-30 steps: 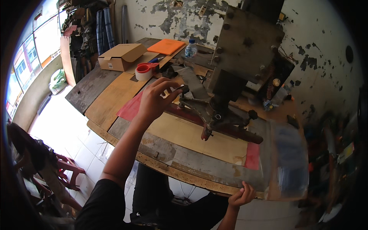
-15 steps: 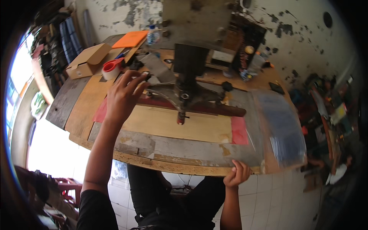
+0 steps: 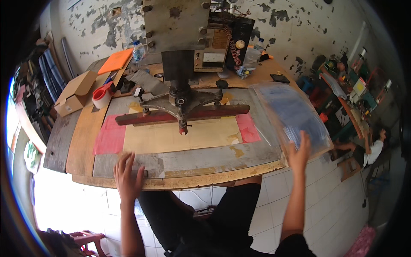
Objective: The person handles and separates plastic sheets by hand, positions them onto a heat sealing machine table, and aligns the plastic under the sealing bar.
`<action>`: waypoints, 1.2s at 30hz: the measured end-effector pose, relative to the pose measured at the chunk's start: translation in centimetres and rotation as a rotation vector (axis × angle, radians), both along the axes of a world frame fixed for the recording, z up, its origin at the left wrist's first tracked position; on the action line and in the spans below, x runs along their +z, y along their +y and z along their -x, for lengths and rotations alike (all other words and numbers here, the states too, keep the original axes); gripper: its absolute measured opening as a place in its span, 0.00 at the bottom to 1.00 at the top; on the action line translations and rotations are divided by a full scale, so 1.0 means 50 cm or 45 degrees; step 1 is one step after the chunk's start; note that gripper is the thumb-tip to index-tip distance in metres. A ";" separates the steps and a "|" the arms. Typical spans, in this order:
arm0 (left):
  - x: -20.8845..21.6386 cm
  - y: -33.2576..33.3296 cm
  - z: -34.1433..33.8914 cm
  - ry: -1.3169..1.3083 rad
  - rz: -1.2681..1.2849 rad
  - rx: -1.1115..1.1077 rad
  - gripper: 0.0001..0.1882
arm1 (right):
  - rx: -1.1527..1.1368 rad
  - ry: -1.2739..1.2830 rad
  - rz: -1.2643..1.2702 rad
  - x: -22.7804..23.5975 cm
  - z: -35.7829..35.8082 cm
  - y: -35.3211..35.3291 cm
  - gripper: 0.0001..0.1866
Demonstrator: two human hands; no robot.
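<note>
**Hands off the press, right hand on the plastic stack**

Nearest me, the left hand (image 3: pixel 127 179) has dropped from the machine's lever area, where it was a second ago, to the near edge of the workbench (image 3: pixel 192 182). It lies flat with fingers spread on the grey metal sheet, holding nothing. The right hand (image 3: pixel 298 155) has left the bench rim it was gripping and now reaches up to the near end of the stack of clear plastic sheets (image 3: pixel 293 113) at the bench's right side; fingers are spread and laid on the bottom edge, though I can't tell if any are curled under it. To my eye, that means the pressing stroke is over and the next sheet is being fetched.

Further in, the tan board (image 3: pixel 188 135) with red pads at both ends lies bare under the red press bar (image 3: pixel 182 115), which stands just above it. Behind rises the machine's grey head (image 3: pixel 176 25) with a control box (image 3: pixel 216 45).

Far left sit a cardboard box (image 3: pixel 76 92), a roll of tape (image 3: pixel 102 96) and an orange folder (image 3: pixel 115 61).

Hard to read: the plastic is glary, so the number of sheets is unclear. The machine's top is cut off by the frame, and the right-hand clutter is bent and blurred. A person sits on the floor far right, mostly obscured.
</note>
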State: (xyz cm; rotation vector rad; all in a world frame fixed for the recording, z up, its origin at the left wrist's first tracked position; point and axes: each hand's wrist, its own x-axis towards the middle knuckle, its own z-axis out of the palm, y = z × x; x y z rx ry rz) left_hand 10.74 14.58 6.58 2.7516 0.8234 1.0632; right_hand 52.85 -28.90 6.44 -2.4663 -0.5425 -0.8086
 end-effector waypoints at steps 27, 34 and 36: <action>-0.215 -0.060 0.045 -0.328 -0.160 0.249 0.32 | 0.159 -0.353 -0.649 0.452 -0.267 -0.170 0.18; -0.132 -0.133 -0.005 -0.520 -0.049 0.183 0.33 | 0.730 0.308 -0.595 0.493 0.082 -0.003 0.15; -0.096 -0.182 -0.040 -0.634 0.012 -0.150 0.35 | 0.700 0.250 -0.711 0.492 0.128 0.017 0.15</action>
